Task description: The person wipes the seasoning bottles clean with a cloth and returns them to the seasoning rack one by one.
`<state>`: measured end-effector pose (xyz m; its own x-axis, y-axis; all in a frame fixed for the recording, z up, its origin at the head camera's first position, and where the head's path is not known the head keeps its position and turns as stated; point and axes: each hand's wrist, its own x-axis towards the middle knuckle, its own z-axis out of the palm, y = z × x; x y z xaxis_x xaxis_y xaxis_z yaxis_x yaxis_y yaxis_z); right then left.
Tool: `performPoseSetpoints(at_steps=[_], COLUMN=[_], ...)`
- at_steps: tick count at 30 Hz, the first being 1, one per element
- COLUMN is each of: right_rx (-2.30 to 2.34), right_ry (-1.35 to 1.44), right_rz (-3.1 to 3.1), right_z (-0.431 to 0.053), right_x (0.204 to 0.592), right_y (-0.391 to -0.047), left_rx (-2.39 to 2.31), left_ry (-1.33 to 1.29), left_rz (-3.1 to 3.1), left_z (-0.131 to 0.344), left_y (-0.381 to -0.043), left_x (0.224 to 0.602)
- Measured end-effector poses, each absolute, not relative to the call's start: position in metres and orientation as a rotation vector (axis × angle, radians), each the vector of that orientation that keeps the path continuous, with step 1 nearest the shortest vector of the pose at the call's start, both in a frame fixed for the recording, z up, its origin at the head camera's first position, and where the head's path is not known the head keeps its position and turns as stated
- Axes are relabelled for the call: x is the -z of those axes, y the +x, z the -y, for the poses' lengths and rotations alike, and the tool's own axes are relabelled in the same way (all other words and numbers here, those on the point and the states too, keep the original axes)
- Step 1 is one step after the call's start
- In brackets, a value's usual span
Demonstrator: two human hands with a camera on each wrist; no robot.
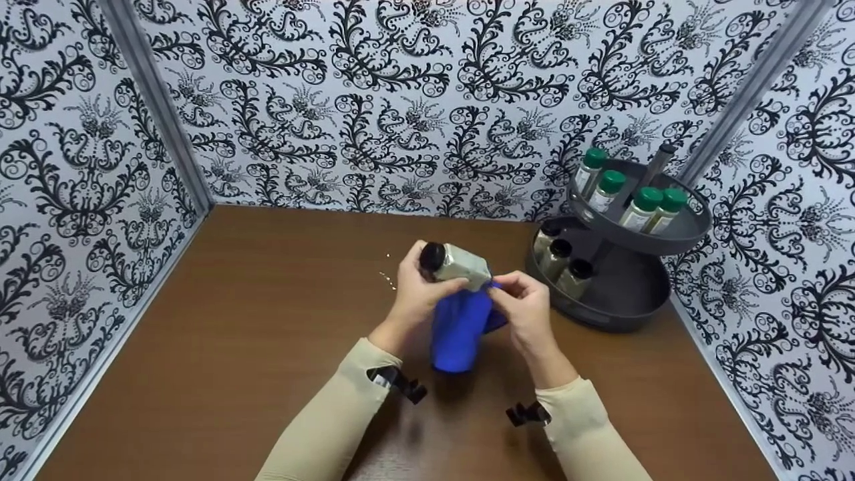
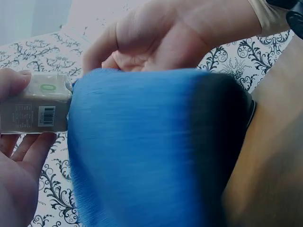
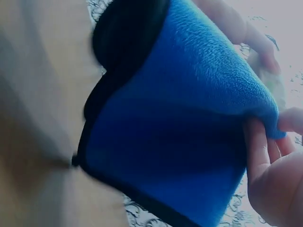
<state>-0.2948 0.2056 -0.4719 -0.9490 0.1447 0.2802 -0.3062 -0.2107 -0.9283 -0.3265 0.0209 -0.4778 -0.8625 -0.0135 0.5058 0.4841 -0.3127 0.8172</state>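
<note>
My left hand [image 1: 421, 290] grips a clear spice jar [image 1: 464, 264] with a black cap, tilted so the cap points to the left. A barcode label shows on the jar [image 2: 35, 104] in the left wrist view. The right hand [image 1: 528, 307] pinches a blue cloth [image 1: 459, 327] with a dark border between thumb and fingers, right at the base of the jar. From there the cloth [image 3: 189, 109] hangs down in loose folds over the table. In the left wrist view, the cloth hides part of the right hand.
A dark two-tier round rack [image 1: 614, 307] stands at the back right. Several green-capped jars [image 1: 641, 210] sit on its upper tier, black-capped jars [image 1: 561, 264] on the lower. Small pale crumbs [image 1: 387, 280] lie on the brown table [image 1: 267, 321]. Patterned walls [image 1: 401, 133] enclose it.
</note>
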Motion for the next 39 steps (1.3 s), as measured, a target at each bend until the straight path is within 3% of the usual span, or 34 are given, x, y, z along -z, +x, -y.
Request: performPoseSetpoints(at_steps=[17,39], right_rx=[-2.196,-2.193], right_ry=[0.162,0.258], right_rz=[1.410,1.671], right_z=[-0.208,-0.207], right_x=[0.470,0.472], right_y=[-0.294,-0.297], left_rx=[2.272,2.283], left_ry=[-0.668,-0.647], left_rz=[1.658,1.576], left_z=[-0.027,-0.019], left_y=[-0.322,-0.328], left_x=[0.477,0.481])
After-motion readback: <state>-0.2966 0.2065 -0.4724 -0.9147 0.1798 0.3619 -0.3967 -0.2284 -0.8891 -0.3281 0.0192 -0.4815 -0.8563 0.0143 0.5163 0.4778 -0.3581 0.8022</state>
